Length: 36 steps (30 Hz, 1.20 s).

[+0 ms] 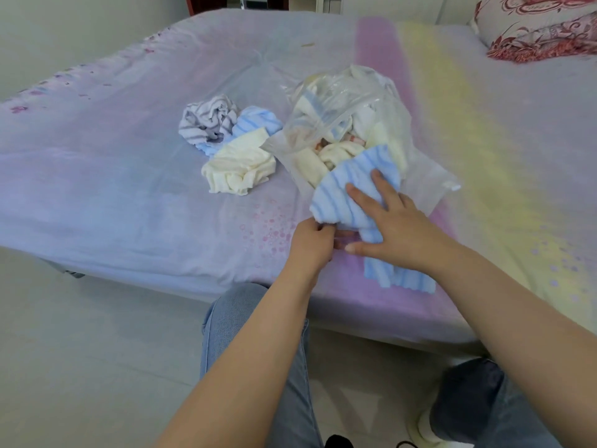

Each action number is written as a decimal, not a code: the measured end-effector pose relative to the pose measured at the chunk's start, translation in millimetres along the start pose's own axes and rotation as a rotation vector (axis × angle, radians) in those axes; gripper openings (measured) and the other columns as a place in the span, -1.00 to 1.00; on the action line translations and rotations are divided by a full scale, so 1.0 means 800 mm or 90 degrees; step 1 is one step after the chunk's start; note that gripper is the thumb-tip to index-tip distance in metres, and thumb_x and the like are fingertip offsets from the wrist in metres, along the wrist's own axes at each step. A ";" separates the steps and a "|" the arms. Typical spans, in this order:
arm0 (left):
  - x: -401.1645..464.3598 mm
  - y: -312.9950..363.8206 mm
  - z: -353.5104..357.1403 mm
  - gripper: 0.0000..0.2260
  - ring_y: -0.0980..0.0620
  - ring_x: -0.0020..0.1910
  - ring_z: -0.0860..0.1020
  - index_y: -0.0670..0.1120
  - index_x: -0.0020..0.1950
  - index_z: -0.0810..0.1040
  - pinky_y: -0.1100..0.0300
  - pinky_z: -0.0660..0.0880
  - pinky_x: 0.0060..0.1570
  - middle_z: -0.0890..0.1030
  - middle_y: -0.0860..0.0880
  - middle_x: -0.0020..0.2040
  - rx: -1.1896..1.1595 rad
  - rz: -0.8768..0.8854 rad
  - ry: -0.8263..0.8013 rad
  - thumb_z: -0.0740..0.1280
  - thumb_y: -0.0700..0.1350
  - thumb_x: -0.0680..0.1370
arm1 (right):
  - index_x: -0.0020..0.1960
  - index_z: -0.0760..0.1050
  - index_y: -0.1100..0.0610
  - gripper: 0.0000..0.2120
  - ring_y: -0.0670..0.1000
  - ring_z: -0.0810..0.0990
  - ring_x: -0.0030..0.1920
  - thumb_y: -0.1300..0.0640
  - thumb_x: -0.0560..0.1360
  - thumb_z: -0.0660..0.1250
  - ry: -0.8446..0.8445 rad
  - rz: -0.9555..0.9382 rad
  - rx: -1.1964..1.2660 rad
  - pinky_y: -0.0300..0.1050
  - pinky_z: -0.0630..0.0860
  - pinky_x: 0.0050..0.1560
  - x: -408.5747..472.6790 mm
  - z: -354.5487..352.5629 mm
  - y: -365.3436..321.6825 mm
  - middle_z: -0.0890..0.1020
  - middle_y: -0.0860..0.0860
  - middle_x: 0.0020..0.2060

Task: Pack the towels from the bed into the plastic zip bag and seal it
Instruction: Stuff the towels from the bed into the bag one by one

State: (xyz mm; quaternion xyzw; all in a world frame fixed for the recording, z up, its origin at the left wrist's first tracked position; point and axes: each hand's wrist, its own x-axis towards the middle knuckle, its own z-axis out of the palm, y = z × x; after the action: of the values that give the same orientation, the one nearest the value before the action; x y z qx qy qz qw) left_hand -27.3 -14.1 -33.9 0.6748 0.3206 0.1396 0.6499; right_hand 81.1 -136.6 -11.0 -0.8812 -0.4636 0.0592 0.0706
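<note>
A clear plastic zip bag lies on the bed, mouth toward me, with several cream and white towels inside. A blue striped towel sticks halfway out of the mouth. My right hand lies flat on it with fingers spread. My left hand pinches the near edge of the bag's mouth beside the towel. To the left of the bag lie a cream towel, another blue striped towel and a grey striped towel, in a loose heap.
The bed has a pale lilac sheet with pink and yellow bands. A red-patterned pillow sits at the far right corner. The bed's near edge runs just beyond my knees; pale floor lies to the left.
</note>
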 end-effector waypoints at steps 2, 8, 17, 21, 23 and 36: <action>0.001 -0.004 0.001 -0.78 0.10 -0.26 0.58 -0.09 0.04 0.59 0.28 0.45 -0.32 0.69 -0.06 -0.08 -0.002 0.015 0.017 0.14 -0.17 0.63 | 0.47 -0.23 -0.37 -0.09 0.27 0.38 0.28 -0.07 0.45 0.40 0.007 0.004 -0.036 0.05 0.41 0.18 -0.002 -0.007 0.001 -0.24 -0.02 0.54; 0.007 -0.011 -0.001 -0.73 -0.15 -0.19 0.62 -0.15 -0.18 0.54 0.02 0.49 -0.20 0.66 -0.18 -0.19 0.123 0.064 0.027 0.18 -0.10 0.64 | 0.37 0.42 -0.03 -0.50 -0.04 0.47 0.17 0.22 0.46 0.38 0.021 -0.067 0.182 -0.28 0.34 0.05 0.038 -0.053 -0.005 0.44 -0.03 0.16; -0.002 -0.009 -0.008 -0.71 -0.07 -0.10 0.66 -0.03 -0.29 0.45 0.04 0.50 -0.11 0.59 0.07 -0.32 0.065 0.041 0.043 0.21 -0.09 0.64 | 0.41 0.40 0.00 -0.52 0.07 0.44 0.23 0.26 0.52 0.27 0.180 -0.052 0.130 -0.27 0.33 0.10 0.078 -0.009 -0.040 0.25 0.11 0.37; 0.000 -0.007 -0.011 -0.73 -0.10 -0.04 0.66 0.01 -0.23 0.53 -0.04 0.55 0.03 0.67 -0.07 -0.16 0.033 0.066 0.058 0.19 -0.09 0.64 | 0.48 0.23 -0.16 -0.41 0.03 0.33 0.37 -0.04 0.51 0.35 -0.030 -0.058 0.117 -0.15 0.30 0.29 0.053 -0.033 -0.033 0.10 0.02 0.46; 0.001 -0.007 -0.006 -0.74 -0.04 -0.05 0.67 0.03 -0.20 0.53 -0.01 0.56 0.04 0.69 -0.06 -0.13 0.024 0.063 0.050 0.17 -0.09 0.65 | 0.51 0.13 -0.18 -0.32 0.09 0.45 0.25 0.06 0.49 0.36 -0.052 -0.039 0.072 -0.07 0.42 0.19 0.043 -0.039 -0.030 0.14 0.04 0.42; -0.010 -0.020 0.007 -0.70 -0.03 -0.08 0.61 -0.20 -0.03 0.57 0.14 0.49 -0.11 0.70 -0.10 -0.11 0.137 0.111 0.077 0.14 -0.04 0.66 | 0.56 0.00 -0.03 -0.20 0.21 0.48 0.09 0.29 0.46 0.32 -0.003 0.064 -0.015 -0.04 0.45 -0.04 0.161 -0.006 -0.040 0.16 0.17 0.35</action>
State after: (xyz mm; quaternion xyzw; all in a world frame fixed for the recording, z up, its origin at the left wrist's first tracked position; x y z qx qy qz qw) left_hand -34.0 -24.3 -48.4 0.7561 0.3127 0.2010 0.5387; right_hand 128.5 -12.8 -5.1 -0.9039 -0.4198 0.0594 0.0559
